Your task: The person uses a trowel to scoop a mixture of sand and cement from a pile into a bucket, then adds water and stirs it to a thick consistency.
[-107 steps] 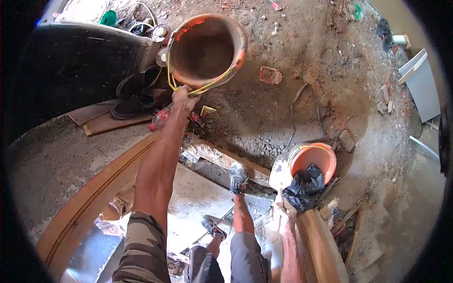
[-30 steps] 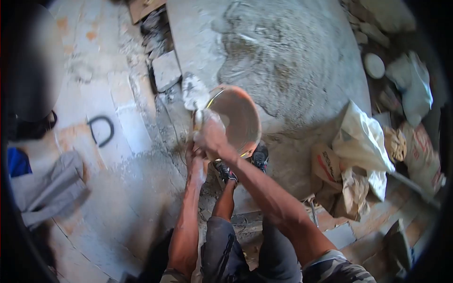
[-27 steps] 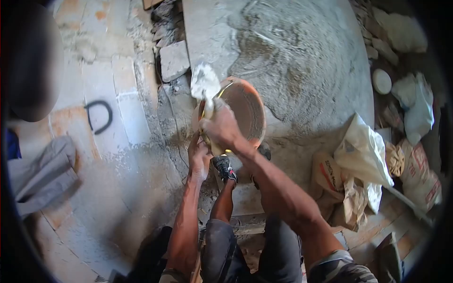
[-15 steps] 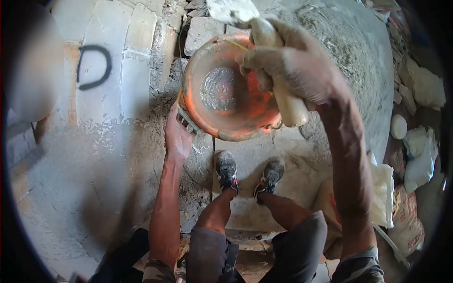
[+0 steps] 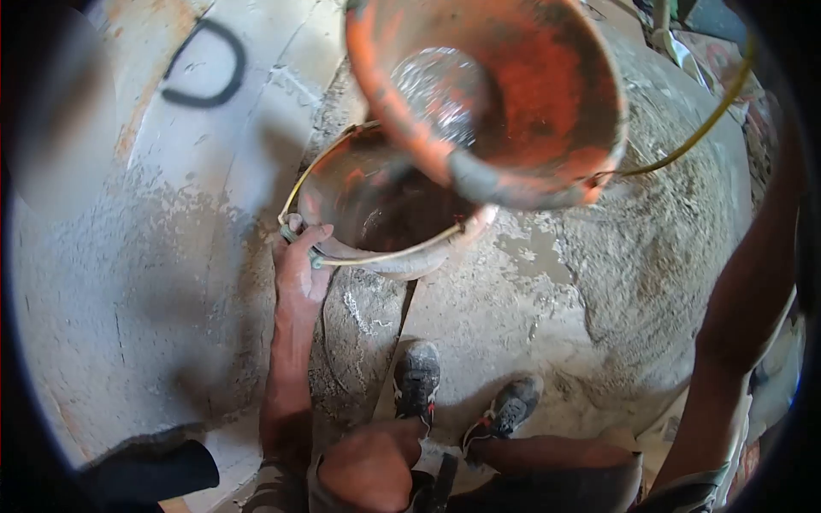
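Note:
My left hand is closed round the grip of the bail handle on a dirty bucket, at its left rim. The bucket's inside is dark, and part of its opening is hidden. An orange bucket, smeared with grey mortar, hangs tilted above it, with a shiny wet patch at its bottom. From the orange bucket's rim a yellow bail handle stretches to the upper right. My right forearm rises along the right edge, and the hand lies beyond the view.
A heap of wet grey mortar spreads on the right. On the left is a pale dusty surface marked with a black "D". My shoes stand on a grey slab below the buckets. Bags and debris lie at the far right.
The orange bucket has risen and moved right, uncovering the dirty bucket beneath. My right hand, previously above it holding a trowel, has left the view. My left hand has shifted slightly left and down.

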`<state>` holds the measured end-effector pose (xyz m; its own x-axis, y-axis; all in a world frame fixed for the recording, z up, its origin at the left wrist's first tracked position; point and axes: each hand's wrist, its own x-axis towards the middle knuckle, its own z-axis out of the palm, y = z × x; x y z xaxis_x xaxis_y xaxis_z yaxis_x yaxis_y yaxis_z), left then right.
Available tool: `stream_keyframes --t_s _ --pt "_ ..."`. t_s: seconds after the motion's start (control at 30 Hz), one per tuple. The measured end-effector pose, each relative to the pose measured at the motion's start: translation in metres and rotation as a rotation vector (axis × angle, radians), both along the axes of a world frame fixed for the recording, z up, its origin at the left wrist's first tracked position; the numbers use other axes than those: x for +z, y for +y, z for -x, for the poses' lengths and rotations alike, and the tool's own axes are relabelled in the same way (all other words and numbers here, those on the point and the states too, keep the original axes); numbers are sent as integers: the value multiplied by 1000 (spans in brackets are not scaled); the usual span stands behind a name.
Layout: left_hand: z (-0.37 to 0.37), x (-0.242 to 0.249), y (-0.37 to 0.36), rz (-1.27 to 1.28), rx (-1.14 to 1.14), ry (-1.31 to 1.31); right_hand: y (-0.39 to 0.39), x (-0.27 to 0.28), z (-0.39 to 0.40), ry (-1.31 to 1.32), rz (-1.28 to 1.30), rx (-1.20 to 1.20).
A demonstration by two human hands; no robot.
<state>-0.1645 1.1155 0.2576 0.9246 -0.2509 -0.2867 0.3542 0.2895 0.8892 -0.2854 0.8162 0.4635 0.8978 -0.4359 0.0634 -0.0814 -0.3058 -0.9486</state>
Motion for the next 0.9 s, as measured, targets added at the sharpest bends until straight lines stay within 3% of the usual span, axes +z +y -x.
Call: stream_keyframes --t_s 0.13,0.33,0.47,0.5,0.53,0.57,0.63,0.73,0.8,0.83,0.9 --pt "20 -12 34 -158 2 -146 6 -13 -11 -50 -38 24" --pt "37 -33 93 -58 62 -169 -7 -17 -24 -61 -129 -5" --pt "52 -43 115 -113 235 -148 -43 -16 -40 -58 -140 -86" --pt "50 -64 146 -81 195 -153 -59 -33 -51 -80 -208 86" --pt "48 -74 159 -49 161 -158 -49 -37 -48 -51 -102 -9" --pt "49 -89 167 -40 156 -144 -58 -50 -53 -69 -160 19" --pt "58 -80 168 58 156 -21 -72 -77 -63 -74 -232 50" --pt "75 -70 156 6 228 -28 -96 -98 -69 29 -363 -41" --pt "79 -73 161 -5 188 69 -116 -108 -70 -75 -429 -26" --pt "80 -73 162 -14 145 158 -122 -108 -63 -32 -233 -96" --pt "91 -59 151 44 113 245 -139 -121 -53 -35 -160 -74"
